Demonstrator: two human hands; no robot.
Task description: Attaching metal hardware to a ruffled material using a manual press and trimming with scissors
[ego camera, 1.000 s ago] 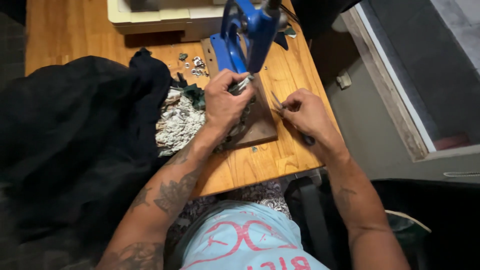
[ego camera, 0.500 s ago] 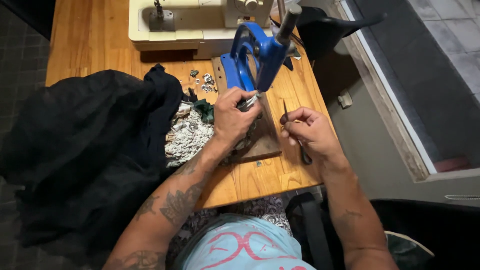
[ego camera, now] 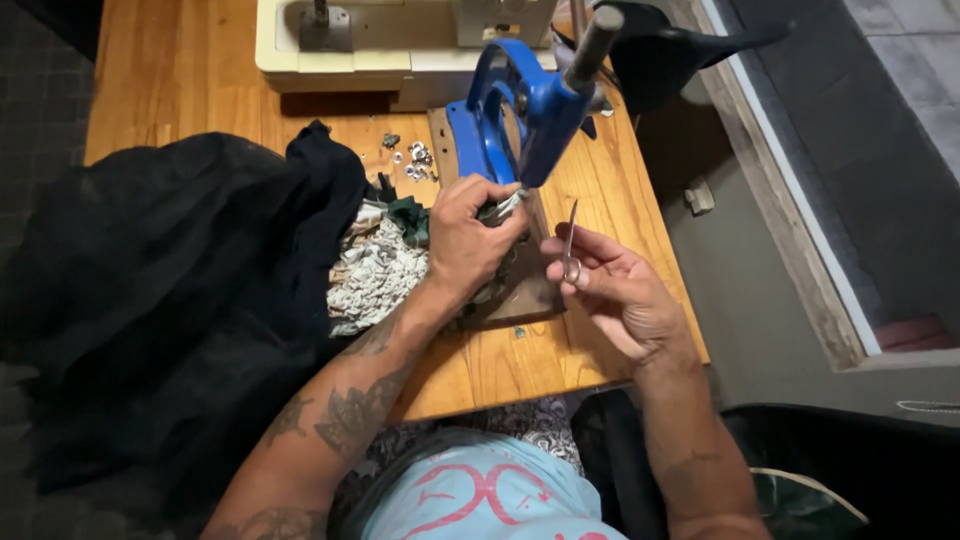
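Right hand (ego camera: 615, 290) has lifted clear, gripping small scissors (ego camera: 570, 245); left hand (ego camera: 470, 240) stays clamped on cloth (ego camera: 500, 208) under the blue press (ego camera: 520, 110) (centre frame).

Bare forearms, no sleeves. Dark tattoos cover the left forearm (ego camera: 350, 400). Light blue shirt (ego camera: 485, 500) carries a pink-red printed design.

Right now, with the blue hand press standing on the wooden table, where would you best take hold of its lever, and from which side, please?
Grip the grey lever handle near its free upper end, probably coming from the right. It juts up and right from the blue hand press, clear of the frame, while the left hand holds fabric under the press on the near left. The right hand holds small scissors.
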